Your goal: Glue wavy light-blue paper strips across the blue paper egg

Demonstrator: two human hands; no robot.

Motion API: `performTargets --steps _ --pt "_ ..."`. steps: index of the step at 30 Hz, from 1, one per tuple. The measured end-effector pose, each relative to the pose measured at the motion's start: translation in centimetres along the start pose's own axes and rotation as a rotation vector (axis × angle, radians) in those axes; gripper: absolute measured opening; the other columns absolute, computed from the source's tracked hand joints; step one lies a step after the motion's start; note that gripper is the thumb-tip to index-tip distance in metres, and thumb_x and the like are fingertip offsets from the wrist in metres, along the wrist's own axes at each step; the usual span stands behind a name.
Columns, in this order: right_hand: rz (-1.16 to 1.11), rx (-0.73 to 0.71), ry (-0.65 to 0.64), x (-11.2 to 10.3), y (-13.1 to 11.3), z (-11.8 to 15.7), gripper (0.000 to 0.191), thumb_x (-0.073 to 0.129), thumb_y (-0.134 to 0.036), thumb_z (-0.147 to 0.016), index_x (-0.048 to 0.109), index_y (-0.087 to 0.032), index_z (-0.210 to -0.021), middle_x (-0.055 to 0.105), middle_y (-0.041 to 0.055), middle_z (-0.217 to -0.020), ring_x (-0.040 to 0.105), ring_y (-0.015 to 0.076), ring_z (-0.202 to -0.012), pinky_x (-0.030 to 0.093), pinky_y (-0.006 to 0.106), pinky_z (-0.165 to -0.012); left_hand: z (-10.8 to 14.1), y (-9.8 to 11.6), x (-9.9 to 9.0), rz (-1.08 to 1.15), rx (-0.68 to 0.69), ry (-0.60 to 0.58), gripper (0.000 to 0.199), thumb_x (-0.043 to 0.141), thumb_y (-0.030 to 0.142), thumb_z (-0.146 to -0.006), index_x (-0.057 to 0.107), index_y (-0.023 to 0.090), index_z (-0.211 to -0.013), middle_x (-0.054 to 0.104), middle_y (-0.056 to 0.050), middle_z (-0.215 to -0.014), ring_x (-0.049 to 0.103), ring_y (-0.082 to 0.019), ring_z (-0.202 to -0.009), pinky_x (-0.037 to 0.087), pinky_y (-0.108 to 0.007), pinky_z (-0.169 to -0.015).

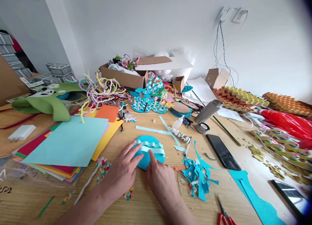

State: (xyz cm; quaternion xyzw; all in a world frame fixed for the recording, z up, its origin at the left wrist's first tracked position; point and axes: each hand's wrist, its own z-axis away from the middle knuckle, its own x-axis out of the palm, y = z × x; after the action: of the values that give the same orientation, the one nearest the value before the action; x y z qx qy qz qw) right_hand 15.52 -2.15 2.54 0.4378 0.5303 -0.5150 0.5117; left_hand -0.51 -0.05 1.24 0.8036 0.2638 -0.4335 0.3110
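Note:
A round blue paper disc [143, 161] lies flat on the table in front of me. Across it run pale blue paper strips; the far wavy strip [149, 144] stands up in small humps, and a nearer strip [158, 151] lies below it. My left hand [123, 166] rests on the disc's left side, fingers spread, fingertips at the strips' left ends. With its index finger stretched out, my right hand [162, 178] presses on the nearer strip; its other fingers are curled under and partly hidden. Neither hand appears to grip anything.
Loose pale strips [153, 130], a white glue bottle [177, 122] and blue paper scraps [198, 176] lie around the disc. Red-handled scissors [224, 213] sit front right, near a phone [223, 152]. Coloured paper sheets [68, 140] are stacked at left; a grey flask [208, 111] leans behind.

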Motion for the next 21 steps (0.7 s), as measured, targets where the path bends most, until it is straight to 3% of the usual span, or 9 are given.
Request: performTargets --steps 9,21 --pt "0.019 0.023 -0.091 -0.22 -0.07 -0.27 0.052 0.043 -0.013 -0.088 0.045 -0.011 -0.14 0.075 0.0118 -0.081 0.072 0.0253 -0.068 0.044 0.027 -0.052 -0.2 0.07 -0.33 0.043 -0.03 0.081 0.04 0.039 -0.005 -0.072 0.066 0.016 -0.093 0.055 -0.01 -0.134 0.04 -0.025 -0.131 0.044 -0.047 -0.107" --pt "0.025 0.003 -0.096 -0.23 -0.19 -0.19 0.051 0.042 -0.014 -0.09 0.045 -0.01 -0.14 0.075 0.0136 -0.082 0.072 0.0252 -0.069 0.044 0.027 -0.052 0.01 -0.24 -0.01 0.042 -0.036 0.113 0.042 0.039 -0.006 -0.072 0.065 0.017 -0.096 0.056 -0.008 -0.131 0.041 -0.025 -0.129 0.045 -0.047 -0.106"
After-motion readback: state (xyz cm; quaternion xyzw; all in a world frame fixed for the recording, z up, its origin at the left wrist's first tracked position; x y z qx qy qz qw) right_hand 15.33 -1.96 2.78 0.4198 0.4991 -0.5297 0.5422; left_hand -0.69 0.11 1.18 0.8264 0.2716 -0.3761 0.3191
